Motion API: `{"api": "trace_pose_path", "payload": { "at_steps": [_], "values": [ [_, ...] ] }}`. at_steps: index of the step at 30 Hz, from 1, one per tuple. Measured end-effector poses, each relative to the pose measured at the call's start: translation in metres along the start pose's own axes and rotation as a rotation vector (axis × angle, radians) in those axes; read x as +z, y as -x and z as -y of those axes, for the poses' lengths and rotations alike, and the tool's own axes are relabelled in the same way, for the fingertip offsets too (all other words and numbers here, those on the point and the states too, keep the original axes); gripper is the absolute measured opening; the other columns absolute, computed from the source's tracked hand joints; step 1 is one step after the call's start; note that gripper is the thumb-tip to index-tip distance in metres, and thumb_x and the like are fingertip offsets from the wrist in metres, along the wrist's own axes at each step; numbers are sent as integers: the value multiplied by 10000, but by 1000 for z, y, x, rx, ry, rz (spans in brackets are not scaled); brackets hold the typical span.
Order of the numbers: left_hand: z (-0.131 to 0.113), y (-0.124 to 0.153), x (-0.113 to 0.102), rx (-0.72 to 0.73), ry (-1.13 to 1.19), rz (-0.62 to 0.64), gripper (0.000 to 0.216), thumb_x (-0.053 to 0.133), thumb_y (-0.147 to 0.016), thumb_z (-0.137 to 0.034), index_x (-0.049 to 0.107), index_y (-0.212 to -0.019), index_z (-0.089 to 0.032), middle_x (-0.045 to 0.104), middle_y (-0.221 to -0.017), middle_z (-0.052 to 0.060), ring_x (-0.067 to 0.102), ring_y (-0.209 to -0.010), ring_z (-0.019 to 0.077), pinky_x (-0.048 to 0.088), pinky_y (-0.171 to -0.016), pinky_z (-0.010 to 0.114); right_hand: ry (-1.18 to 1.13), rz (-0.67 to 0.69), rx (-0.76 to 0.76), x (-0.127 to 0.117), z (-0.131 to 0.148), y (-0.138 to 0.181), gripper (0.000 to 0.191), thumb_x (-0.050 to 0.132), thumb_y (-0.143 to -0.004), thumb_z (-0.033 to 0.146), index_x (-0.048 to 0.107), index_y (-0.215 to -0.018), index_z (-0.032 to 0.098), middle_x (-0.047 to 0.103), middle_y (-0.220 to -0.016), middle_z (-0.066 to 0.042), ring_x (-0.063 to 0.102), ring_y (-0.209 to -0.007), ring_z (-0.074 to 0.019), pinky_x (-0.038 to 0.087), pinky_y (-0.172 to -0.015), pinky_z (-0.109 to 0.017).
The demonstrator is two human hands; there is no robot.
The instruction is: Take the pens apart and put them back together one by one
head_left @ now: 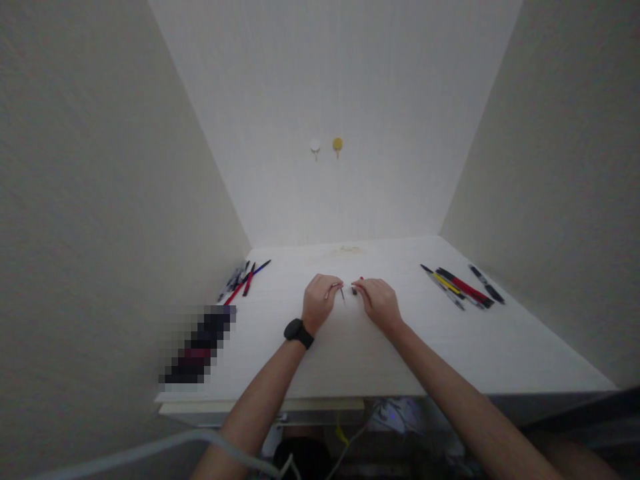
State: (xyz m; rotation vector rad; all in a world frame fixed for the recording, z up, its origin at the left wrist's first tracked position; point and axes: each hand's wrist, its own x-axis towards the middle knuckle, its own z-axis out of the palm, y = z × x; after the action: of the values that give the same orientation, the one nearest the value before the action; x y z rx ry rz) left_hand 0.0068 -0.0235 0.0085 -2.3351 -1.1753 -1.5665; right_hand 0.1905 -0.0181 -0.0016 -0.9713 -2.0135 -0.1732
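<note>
My left hand (320, 300), with a black watch (299, 333) on its wrist, rests closed on the white desk (350, 347) and pinches a thin pen part (341, 293) that sticks out to the right. My right hand (379, 300) lies just beside it, fingers closed on a small red and dark pen piece (357, 287). The two hands are a few centimetres apart near the middle of the desk. What exactly each piece is stays too small to tell.
A pile of several pens (243, 277), red, blue and black, lies at the desk's left edge. Another group of pens (463, 285), black, red and yellow, lies at the right. A blurred dark object (200, 347) sits at the front left. Walls enclose three sides.
</note>
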Motion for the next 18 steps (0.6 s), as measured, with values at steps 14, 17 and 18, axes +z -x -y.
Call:
{"api": "trace_pose_path", "payload": {
  "at_steps": [14,17,18],
  "values": [
    [-1,-2,-2,97,-9,41,98,523,-913,-216,611,-884,-185,684,-857,55,606,-834,160,476,-793,322,34,26,8,-2,2,0,325,378,-989,296,666,-929,159,713,-871,-89,637,-807,-178,460,-789,-289],
    [-1,-2,-2,95,1,35,101,521,-913,-210,614,-883,-187,686,-854,48,607,-837,157,473,-798,320,40,-5,-15,0,0,0,314,387,-987,290,664,-921,157,715,-857,-90,641,-788,-177,461,-768,-290],
    [-1,-2,-2,92,3,33,105,520,-913,-210,616,-879,-188,686,-852,47,607,-835,159,472,-799,323,43,-22,-28,0,0,0,306,395,-985,286,663,-916,155,715,-848,-91,641,-773,-179,461,-754,-292]
  ]
}}
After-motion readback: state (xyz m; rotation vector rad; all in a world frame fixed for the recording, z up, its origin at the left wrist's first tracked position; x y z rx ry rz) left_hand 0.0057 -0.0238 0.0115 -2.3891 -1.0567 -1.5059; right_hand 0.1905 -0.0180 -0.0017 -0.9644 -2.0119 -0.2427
